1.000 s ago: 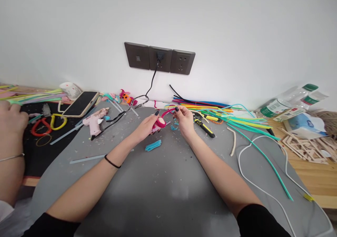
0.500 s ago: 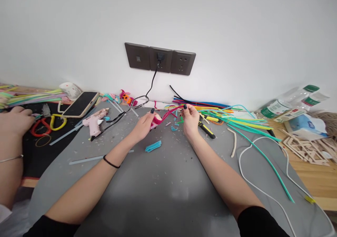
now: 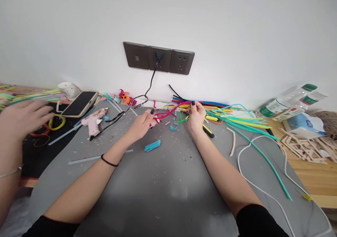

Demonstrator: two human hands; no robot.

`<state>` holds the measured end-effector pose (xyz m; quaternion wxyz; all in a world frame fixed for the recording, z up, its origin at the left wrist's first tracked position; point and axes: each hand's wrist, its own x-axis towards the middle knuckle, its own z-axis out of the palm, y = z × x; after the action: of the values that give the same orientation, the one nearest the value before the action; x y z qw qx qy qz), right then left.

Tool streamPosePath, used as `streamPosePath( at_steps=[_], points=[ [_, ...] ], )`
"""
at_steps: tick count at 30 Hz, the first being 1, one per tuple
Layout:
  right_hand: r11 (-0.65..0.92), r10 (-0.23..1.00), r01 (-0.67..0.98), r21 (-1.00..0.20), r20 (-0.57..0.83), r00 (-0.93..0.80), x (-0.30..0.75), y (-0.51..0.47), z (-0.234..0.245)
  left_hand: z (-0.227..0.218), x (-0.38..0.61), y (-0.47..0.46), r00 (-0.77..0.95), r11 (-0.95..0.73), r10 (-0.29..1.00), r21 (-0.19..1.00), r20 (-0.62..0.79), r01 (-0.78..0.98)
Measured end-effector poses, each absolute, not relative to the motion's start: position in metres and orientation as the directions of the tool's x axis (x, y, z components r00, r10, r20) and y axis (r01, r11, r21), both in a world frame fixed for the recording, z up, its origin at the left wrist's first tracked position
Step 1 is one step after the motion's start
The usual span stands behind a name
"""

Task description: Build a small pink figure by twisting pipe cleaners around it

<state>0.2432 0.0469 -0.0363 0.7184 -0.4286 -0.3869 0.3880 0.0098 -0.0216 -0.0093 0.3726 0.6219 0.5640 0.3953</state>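
My left hand is closed round a small pink wound piece above the grey mat. A magenta pipe cleaner runs from that piece to my right hand, which pinches its far end beside the heap of coloured pipe cleaners. The strand is stretched nearly straight between my two hands. A folded blue piece lies on the mat just below my hands.
A pink glue gun with a black cord lies to the left, near a phone. Another person's hand hovers over the black mat at far left. Yellow-handled pliers, white wire, bottles and wooden pieces lie to the right.
My right hand has moved right and away, drawing the magenta pipe cleaner out straight from the pink piece. The other person's hand at left has shifted right.
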Motion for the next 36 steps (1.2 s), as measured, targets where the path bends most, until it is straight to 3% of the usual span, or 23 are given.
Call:
streamPosePath(
  at_steps=[7,13,16,21,25,30,36],
  points=[
    [0.329,0.87,-0.21,-0.921,0.209,0.447,0.248,0.049,-0.032,0.006,0.008,-0.026,0.11,-0.094,0.992,0.923,0.057,0.373],
    [0.349,0.855,-0.192,-0.917,0.228,0.466,0.26,0.057,-0.037,0.015,0.003,-0.03,0.237,-0.092,0.971,0.974,0.041,0.206],
    [0.351,0.83,-0.239,-0.905,0.183,0.527,0.271,0.063,-0.036,0.012,-0.002,-0.025,0.21,-0.046,0.977,0.99,0.017,0.133],
    [0.36,0.841,-0.217,-0.908,0.214,0.497,0.274,0.062,-0.031,0.015,-0.001,-0.015,0.118,0.157,0.984,0.957,-0.131,-0.242],
    [0.353,0.9,-0.343,-0.87,0.217,0.378,0.26,0.055,-0.027,0.021,0.002,-0.015,0.16,0.233,0.971,0.867,-0.179,-0.441],
    [0.228,0.968,-0.545,-0.807,0.129,0.215,0.251,0.051,-0.025,0.016,0.003,-0.017,0.145,0.195,0.979,0.865,-0.143,-0.463],
    [0.176,0.984,-0.547,-0.818,0.132,0.12,0.251,0.049,-0.025,0.002,0.004,-0.011,0.08,0.105,0.993,0.927,-0.082,-0.361]
  ],
)
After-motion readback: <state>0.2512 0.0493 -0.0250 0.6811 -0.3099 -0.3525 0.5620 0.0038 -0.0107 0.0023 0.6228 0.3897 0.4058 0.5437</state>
